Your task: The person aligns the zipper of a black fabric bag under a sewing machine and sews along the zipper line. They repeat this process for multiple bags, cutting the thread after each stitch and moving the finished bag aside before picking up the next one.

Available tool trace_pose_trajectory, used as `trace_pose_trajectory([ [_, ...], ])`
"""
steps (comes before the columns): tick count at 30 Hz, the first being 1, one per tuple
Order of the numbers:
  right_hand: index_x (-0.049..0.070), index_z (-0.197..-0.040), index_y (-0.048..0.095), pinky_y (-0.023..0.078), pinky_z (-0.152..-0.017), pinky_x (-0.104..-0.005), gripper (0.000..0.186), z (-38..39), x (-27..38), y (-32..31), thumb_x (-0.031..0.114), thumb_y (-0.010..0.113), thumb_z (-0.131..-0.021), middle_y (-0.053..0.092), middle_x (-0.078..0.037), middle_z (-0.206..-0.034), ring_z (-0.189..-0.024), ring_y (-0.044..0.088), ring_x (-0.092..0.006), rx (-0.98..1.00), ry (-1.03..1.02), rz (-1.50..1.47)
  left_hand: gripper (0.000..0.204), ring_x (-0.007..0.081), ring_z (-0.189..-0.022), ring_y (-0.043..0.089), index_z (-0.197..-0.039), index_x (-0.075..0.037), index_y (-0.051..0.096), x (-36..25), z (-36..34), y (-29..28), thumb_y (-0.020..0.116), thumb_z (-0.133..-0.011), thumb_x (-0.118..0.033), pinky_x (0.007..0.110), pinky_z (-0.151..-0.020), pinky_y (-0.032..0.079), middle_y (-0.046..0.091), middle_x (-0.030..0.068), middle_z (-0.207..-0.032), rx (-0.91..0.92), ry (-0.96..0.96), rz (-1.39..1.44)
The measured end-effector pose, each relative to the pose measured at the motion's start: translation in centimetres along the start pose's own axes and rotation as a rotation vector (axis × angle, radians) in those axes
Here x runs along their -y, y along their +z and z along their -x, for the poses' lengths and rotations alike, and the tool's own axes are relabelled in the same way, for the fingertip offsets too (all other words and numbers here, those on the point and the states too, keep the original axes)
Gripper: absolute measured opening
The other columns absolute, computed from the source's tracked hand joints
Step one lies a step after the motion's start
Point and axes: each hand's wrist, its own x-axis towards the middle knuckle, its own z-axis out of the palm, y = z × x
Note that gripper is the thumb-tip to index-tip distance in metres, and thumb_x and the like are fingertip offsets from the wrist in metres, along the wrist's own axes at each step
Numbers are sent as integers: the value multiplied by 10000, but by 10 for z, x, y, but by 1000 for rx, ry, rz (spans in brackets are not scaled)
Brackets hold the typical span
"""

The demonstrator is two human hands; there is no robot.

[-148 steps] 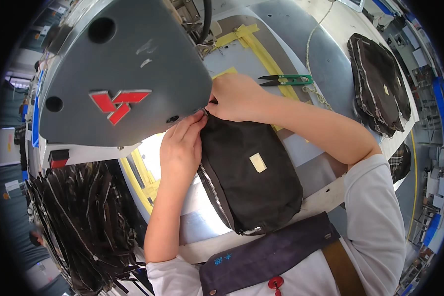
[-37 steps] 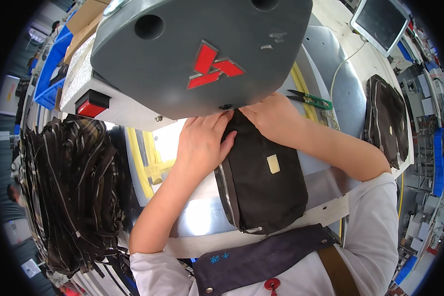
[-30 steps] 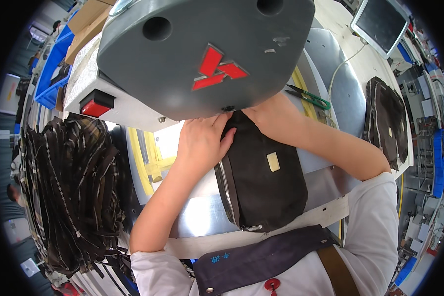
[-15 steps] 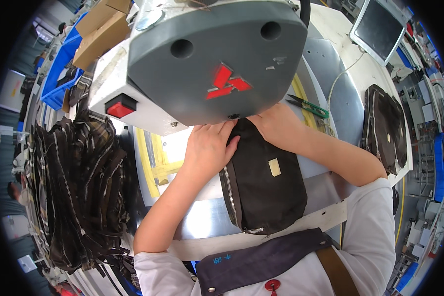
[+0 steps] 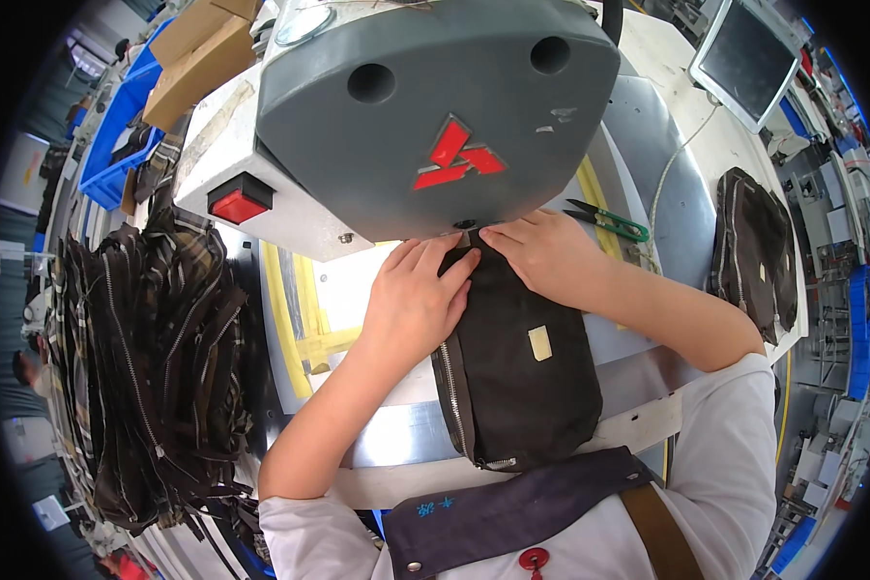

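Observation:
My left hand (image 5: pixel 417 285) has its bent fingers on the upper left edge of a black zippered bag (image 5: pixel 512 387) with a pale rectangular patch. Opposite it, my right hand (image 5: pixel 541 249) holds the bag's upper end with curled fingers, its fingertips just below the rounded grey head of a machine (image 5: pixel 358 155), which carries a red emblem and hides what lies under it. The bag lies on a plate with yellow tape (image 5: pixel 324 338). Green-handled thread snips (image 5: pixel 621 224) lie right of my right hand.
A heap of dark zippered pieces with plaid lining (image 5: pixel 126 377) is at left. Two stacked black bags (image 5: pixel 744 251) lie at right, below a small screen (image 5: pixel 746 60). Behind the machine's red-switch housing (image 5: pixel 209 174) are a blue crate (image 5: pixel 106 184) and cardboard (image 5: pixel 188 68).
Over the last seconds the view has shifted, showing more machine. In the latest half second my left index finger has bent in toward the bag's top and my right fingertips show more below the head.

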Motion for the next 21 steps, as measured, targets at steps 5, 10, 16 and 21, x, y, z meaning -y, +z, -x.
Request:
trace_pose_trajectory([
  [5, -18, -1029, 649, 515, -772, -315, 284, -1, 1, 0, 96, 607, -773, 605, -79, -1032, -917, 613, -214, 9, 22, -26, 381, 274, -1033, 614, -1115, -88, 655, -4, -2, 0, 692, -737, -70, 409, -939, 485, 597, 102, -1153, -12, -28, 7],
  [10, -12, -1031, 650, 516, -765, -316, 282, -2, -1, -1, 93, 610, -773, 602, -73, -1020, -912, 613, -211, -5, 9, -7, 373, 281, -1027, 614, -1106, -78, 656, -2, -2, 1, 690, -735, -71, 406, -927, 486, 599, 106, -1139, -5, 3, -38],
  [16, -11, -1042, 651, 517, -776, -318, 284, -5, -2, -4, 85, 606, -778, 611, -72, -1024, -926, 617, -213, 77, 52, -17, 377, 287, -1001, 622, -1097, -85, 661, -2, -5, -1, 693, -722, -63, 404, -925, 493, 600, 107, -1133, 18, -8, -32],
  [21, -13, -1053, 651, 521, -763, -316, 291, -3, -2, -2, 84, 597, -785, 612, -72, -1020, -914, 621, -214, 23, 0, 12, 376, 288, -983, 625, -1093, -90, 662, -3, -4, -1, 693, -720, -62, 403, -917, 497, 598, 108, -1129, -7, 5, -32],
])
